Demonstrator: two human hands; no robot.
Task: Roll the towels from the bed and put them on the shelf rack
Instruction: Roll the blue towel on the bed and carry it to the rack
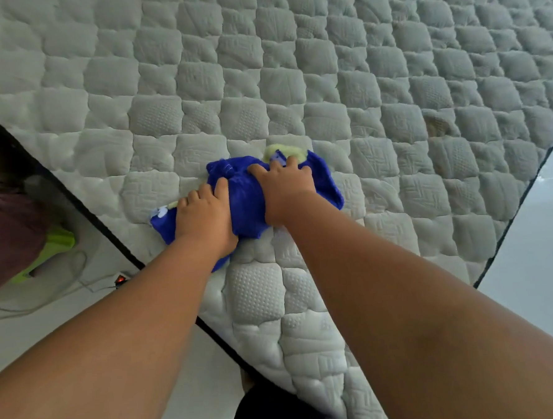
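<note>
A pale glossy floor point(528, 226) flanked the quilted bed point(324, 60); a green plastic thing point(55, 244) and a cable point(32, 309) lay left.

Much of the rolled blue towel point(246, 195) is covered by the left hand point(204, 218) and right hand point(285, 189), the quilted mattress point(292, 62) is cut off by the top edge, and the maroon shape point(5, 239), cropped at the left edge, cannot be identified.

left hand point(204, 221): palm down, fingers curled | right hand point(285, 189): likewise | arms point(140, 327): outstretched
</note>
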